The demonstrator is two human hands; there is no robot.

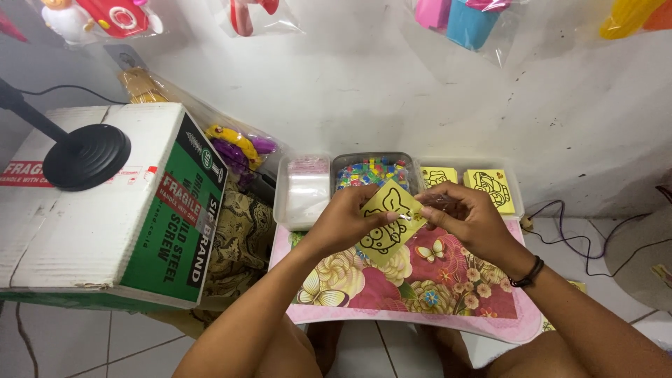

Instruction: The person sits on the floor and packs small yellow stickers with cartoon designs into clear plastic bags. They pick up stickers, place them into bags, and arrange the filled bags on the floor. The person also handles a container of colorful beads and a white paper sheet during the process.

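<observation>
Landmark: the floral board (448, 280) is taken as reference; it is laid over the lap, above a tiled floor.
Yellow card (387, 222): a thin square card printed with a black cartoon outline is held tilted on one corner, just above the far edge of the floral board.
Left hand (348, 218): it is closed on the card's left edge, thumb on the face and fingers behind.
Right hand (467, 218): the card's right corner is pinched together with a piece of clear plastic film (439, 203); what the film is exactly cannot be told.
Handling: the card is judged light, thin and easily creased, the film slippery; the edges and corners are best gripped, not the printed face.
Beyond the board: a clear tray (297, 218) holding small bags, coloured beads (371, 173) and more yellow cards (488, 187).
Left of the board: a cardboard box (112, 210) on which a black lamp base (85, 157) is stood.
</observation>
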